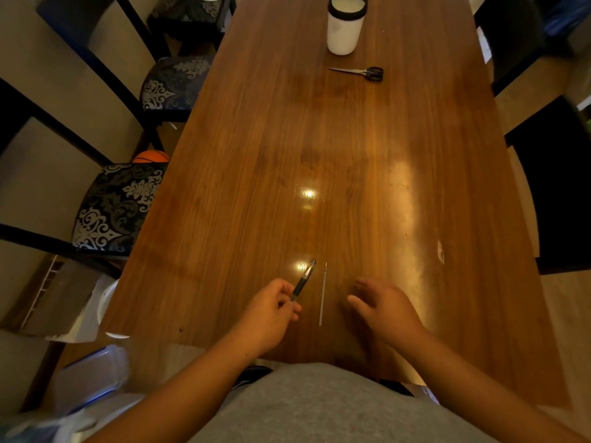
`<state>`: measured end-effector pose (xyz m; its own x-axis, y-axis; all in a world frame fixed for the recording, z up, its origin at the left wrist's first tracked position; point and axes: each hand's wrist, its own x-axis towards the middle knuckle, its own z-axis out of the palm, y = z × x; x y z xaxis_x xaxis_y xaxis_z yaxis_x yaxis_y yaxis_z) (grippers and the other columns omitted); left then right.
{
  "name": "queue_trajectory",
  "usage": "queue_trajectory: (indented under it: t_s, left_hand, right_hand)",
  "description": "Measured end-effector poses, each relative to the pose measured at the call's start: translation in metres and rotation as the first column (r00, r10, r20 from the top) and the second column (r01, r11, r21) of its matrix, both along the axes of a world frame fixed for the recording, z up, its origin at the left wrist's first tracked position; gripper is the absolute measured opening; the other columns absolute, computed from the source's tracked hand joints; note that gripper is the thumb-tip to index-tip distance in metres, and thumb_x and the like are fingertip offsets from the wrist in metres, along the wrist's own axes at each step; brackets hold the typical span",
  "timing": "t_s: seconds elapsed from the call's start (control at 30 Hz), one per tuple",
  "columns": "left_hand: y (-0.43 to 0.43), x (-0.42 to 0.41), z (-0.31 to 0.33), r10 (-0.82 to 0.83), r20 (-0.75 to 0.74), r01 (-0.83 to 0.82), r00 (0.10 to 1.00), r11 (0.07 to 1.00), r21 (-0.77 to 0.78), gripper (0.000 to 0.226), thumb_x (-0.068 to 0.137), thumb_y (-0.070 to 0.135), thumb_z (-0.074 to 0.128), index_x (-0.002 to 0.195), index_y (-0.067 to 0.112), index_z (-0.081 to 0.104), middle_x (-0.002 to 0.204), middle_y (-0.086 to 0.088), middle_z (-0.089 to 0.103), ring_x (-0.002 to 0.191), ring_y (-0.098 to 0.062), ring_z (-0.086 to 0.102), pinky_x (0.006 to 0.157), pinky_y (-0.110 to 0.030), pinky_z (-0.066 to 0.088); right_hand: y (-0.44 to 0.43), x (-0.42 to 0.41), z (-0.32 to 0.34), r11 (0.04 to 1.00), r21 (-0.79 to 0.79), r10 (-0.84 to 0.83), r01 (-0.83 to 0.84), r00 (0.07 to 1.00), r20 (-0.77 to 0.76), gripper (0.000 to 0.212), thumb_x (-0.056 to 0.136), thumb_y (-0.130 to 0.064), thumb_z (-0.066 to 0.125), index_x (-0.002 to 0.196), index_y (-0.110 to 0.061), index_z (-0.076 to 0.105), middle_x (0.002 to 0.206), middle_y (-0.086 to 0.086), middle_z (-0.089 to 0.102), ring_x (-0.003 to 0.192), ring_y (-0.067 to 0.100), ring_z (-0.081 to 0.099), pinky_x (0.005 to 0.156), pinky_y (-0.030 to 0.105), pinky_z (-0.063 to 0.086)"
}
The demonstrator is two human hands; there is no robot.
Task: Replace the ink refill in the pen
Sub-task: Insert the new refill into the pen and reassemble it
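A dark pen (303,279) with a black grip points away from me and a little to the right, its near end pinched in my left hand (270,310). Just right of it a thin pale ink refill (322,294) lies flat on the wooden table (287,139), running lengthwise away from me. My right hand (385,306) hovers to the right of the refill with its fingers apart and holds nothing; it does not touch the refill.
At the far end of the table stands a white jar (345,25) with a black rim, and black-handled scissors (361,72) lie in front of it. Patterned chairs (118,206) line the left side, dark chairs (563,187) the right. The table's near edge is at my waist.
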<state>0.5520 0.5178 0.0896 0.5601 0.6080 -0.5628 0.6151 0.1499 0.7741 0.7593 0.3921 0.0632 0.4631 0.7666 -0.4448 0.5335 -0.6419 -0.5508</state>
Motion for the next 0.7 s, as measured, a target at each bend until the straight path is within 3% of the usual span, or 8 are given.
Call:
queue_trajectory:
  t_s: [0.1,0.23,0.4,0.5,0.7]
  left_hand:
    - [0.005,-0.005,-0.019,0.053,-0.087,-0.053,0.995,0.999,-0.004,0.025,0.093,0.008,0.052,0.09,0.033,0.052,0.09,-0.001,0.068,0.083,-0.019,0.068,0.08,-0.046,0.056]
    - [0.009,-0.004,-0.037,0.065,-0.169,-0.055,0.983,0.996,0.068,0.022,0.093,0.01,0.054,0.086,0.031,0.053,0.086,-0.002,0.068,0.081,-0.022,0.067,0.078,-0.047,0.058]
    - [0.012,0.009,-0.058,0.021,-0.271,0.037,0.962,0.977,0.209,0.006,0.093,0.021,0.056,0.089,0.026,0.056,0.077,-0.001,0.067,0.07,-0.02,0.066,0.062,-0.04,0.056]
    - [0.014,0.017,-0.065,-0.008,-0.321,0.113,0.947,0.944,0.31,0.013,0.092,0.028,0.059,0.081,0.03,0.053,0.066,0.004,0.063,0.057,-0.012,0.06,0.046,-0.026,0.043]
    - [0.017,0.032,-0.069,-0.061,-0.454,0.285,0.889,0.849,0.445,0.018,0.088,0.036,0.06,0.076,0.028,0.049,0.065,0.007,0.056,0.059,-0.012,0.055,0.048,-0.026,0.036]
  right_hand:
    - [-0.024,0.007,-0.025,0.987,-0.11,0.138,-0.117,0.967,0.213,0.065,0.086,-0.058,0.052,0.144,-0.03,0.038,0.153,-0.002,0.038,0.138,0.019,0.034,0.111,0.037,0.034]
    - [-0.041,0.006,-0.048,0.961,-0.203,0.247,-0.186,0.908,0.339,0.077,0.085,-0.07,0.037,0.15,-0.033,0.021,0.163,0.002,0.012,0.148,0.024,0.014,0.119,0.043,0.021]
    - [-0.052,0.002,-0.065,0.957,-0.195,0.279,-0.215,0.865,0.418,0.075,0.088,-0.07,0.024,0.152,-0.031,0.016,0.162,0.004,0.011,0.149,0.023,0.007,0.119,0.046,0.011]
    - [-0.055,0.003,-0.072,0.961,-0.186,0.267,-0.205,0.865,0.426,0.074,0.089,-0.07,0.022,0.151,-0.032,0.013,0.162,0.004,0.013,0.148,0.021,0.004,0.118,0.046,0.01]
    - [-0.056,0.005,-0.077,0.963,-0.185,0.257,-0.197,0.88,0.4,0.073,0.089,-0.07,0.024,0.151,-0.032,0.015,0.162,0.003,0.014,0.148,0.02,0.005,0.118,0.047,0.013]
